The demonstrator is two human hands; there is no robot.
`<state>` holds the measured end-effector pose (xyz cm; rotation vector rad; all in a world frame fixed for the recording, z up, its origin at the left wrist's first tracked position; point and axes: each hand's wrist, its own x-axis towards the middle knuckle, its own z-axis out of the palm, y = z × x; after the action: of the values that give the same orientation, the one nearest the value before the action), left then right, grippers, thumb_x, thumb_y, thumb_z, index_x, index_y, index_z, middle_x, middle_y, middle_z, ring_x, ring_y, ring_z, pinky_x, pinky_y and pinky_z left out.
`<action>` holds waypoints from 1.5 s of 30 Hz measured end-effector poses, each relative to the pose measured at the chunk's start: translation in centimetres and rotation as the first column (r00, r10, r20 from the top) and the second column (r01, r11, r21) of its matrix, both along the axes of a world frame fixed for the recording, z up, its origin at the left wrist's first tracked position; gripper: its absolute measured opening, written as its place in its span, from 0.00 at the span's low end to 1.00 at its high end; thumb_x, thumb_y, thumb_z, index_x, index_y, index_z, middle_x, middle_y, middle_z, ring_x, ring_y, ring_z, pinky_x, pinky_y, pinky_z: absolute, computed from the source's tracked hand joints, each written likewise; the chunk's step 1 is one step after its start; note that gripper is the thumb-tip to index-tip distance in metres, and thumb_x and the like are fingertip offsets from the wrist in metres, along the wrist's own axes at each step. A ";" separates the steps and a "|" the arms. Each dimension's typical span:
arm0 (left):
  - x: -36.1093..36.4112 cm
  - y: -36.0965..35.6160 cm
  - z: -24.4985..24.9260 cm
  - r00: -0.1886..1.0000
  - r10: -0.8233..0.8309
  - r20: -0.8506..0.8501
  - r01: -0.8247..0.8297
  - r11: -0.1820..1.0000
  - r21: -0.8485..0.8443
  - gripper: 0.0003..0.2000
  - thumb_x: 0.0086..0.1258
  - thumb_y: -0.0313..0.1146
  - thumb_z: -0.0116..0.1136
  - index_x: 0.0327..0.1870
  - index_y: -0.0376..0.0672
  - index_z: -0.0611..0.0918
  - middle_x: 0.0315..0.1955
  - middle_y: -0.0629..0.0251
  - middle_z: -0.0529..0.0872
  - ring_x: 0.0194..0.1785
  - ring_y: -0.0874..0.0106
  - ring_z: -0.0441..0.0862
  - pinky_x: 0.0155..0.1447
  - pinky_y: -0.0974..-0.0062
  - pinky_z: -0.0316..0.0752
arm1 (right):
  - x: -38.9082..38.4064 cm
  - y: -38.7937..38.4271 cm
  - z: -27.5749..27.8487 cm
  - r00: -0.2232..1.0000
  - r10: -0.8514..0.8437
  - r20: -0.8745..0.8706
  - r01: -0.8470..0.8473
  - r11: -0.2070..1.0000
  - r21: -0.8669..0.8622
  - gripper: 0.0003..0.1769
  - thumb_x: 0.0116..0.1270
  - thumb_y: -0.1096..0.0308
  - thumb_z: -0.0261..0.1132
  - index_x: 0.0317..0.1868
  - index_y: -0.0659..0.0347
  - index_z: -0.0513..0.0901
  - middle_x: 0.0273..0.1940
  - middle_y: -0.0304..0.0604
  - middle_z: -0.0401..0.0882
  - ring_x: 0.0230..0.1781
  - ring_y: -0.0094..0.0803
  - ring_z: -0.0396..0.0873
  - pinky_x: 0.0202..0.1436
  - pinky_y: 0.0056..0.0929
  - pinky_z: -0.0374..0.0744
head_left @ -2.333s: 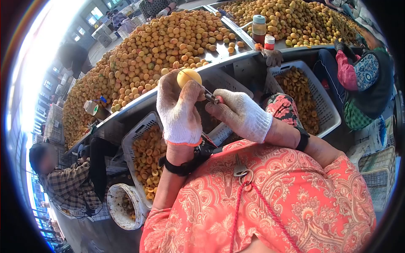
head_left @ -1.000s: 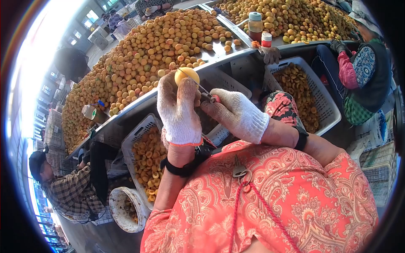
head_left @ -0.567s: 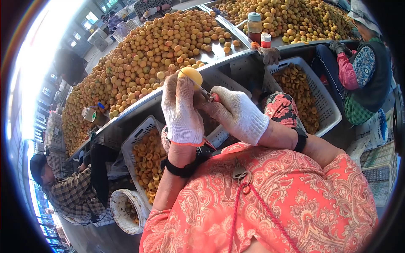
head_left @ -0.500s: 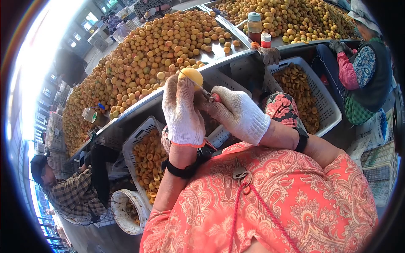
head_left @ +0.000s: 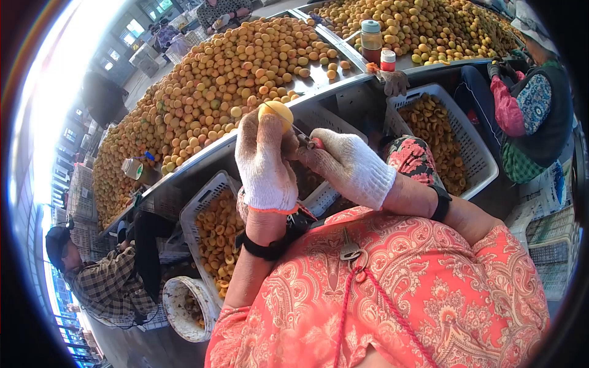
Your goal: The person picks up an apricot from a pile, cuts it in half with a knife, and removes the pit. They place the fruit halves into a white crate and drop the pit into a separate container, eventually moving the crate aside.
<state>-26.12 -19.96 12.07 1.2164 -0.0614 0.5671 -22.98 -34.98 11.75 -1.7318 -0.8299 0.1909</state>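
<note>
My left hand (head_left: 265, 162), in a white glove browned at the fingers, is closed around a yellow apricot (head_left: 277, 115). Gloved the same way, my right hand (head_left: 350, 162) grips a small knife (head_left: 300, 133) by its red handle, most of which the fingers hide. The thin blade points up and left, against the fruit. Both hands are close together in front of my chest, above the gap between two crates. Just beyond them rises a large heap of apricots (head_left: 215, 86) on a metal table (head_left: 319, 72).
White crates of halved apricots stand on my left (head_left: 195, 211) and right (head_left: 485, 165). A dirty white bucket (head_left: 175, 300) is at lower left. A drink bottle (head_left: 370, 43) and a red jar (head_left: 388, 59) stand on the table edge by a glove (head_left: 394, 81). Co-workers sit on both sides.
The knife and my right hand have shifted slightly around the apricot, which stays in my left hand. At right, the co-worker's hands have moved up a little.
</note>
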 end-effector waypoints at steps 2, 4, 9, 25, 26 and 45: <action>-0.1 0.3 -0.3 0.942 0.243 0.230 -0.334 0.712 0.618 0.11 0.77 0.34 0.55 0.50 0.36 0.78 0.30 0.70 0.78 0.29 0.84 0.71 0.33 0.84 0.67 | 0.1 0.1 0.0 1.000 0.001 0.002 -0.001 1.000 -0.013 0.24 0.77 0.51 0.58 0.40 0.69 0.77 0.29 0.61 0.79 0.33 0.56 0.82 0.36 0.41 0.77; -0.3 0.2 -0.2 0.962 0.226 0.155 -0.273 0.800 0.535 0.11 0.77 0.33 0.54 0.51 0.36 0.77 0.32 0.70 0.79 0.30 0.84 0.72 0.34 0.84 0.68 | 0.3 0.4 -0.5 0.998 0.039 -0.050 -0.038 0.999 0.019 0.24 0.78 0.51 0.57 0.40 0.69 0.77 0.29 0.60 0.80 0.33 0.55 0.82 0.36 0.41 0.77; 0.0 -0.2 -0.1 0.997 0.038 -0.068 -0.033 0.997 0.072 0.16 0.79 0.43 0.53 0.53 0.37 0.77 0.33 0.65 0.81 0.29 0.78 0.77 0.31 0.80 0.72 | 1.3 1.4 -2.6 0.999 -0.003 0.035 0.003 1.000 0.010 0.21 0.77 0.53 0.58 0.40 0.67 0.76 0.31 0.62 0.81 0.37 0.58 0.83 0.36 0.43 0.77; -0.3 -1.2 -2.2 0.998 0.059 0.002 -0.048 0.794 0.606 0.15 0.73 0.34 0.60 0.55 0.36 0.77 0.34 0.54 0.85 0.32 0.63 0.84 0.39 0.70 0.78 | 3.1 1.0 0.7 0.976 -0.207 -0.068 0.217 0.952 0.216 0.19 0.75 0.54 0.64 0.39 0.64 0.78 0.25 0.40 0.74 0.28 0.21 0.69 0.32 0.27 0.72; 0.2 -1.3 -2.7 0.975 0.126 0.183 -0.216 0.736 0.641 0.13 0.72 0.33 0.61 0.51 0.36 0.78 0.34 0.49 0.84 0.35 0.56 0.85 0.42 0.67 0.79 | 3.5 1.4 -0.1 0.975 -0.199 -0.096 0.217 0.940 0.263 0.18 0.74 0.54 0.65 0.38 0.64 0.78 0.26 0.40 0.75 0.29 0.20 0.70 0.33 0.26 0.73; 2.8 -3.8 -3.6 0.869 -0.287 -0.403 0.123 0.915 -0.385 0.24 0.76 0.64 0.46 0.54 0.54 0.78 0.30 0.73 0.82 0.21 0.80 0.76 0.19 0.84 0.64 | 5.1 2.3 -0.9 0.941 -0.324 -0.101 0.338 0.916 0.214 0.16 0.71 0.58 0.64 0.40 0.66 0.82 0.31 0.56 0.83 0.34 0.51 0.83 0.38 0.38 0.77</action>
<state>-23.35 -23.81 8.51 0.9496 0.2919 0.0829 -17.91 -32.66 10.86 -1.6103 -0.4794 -0.0767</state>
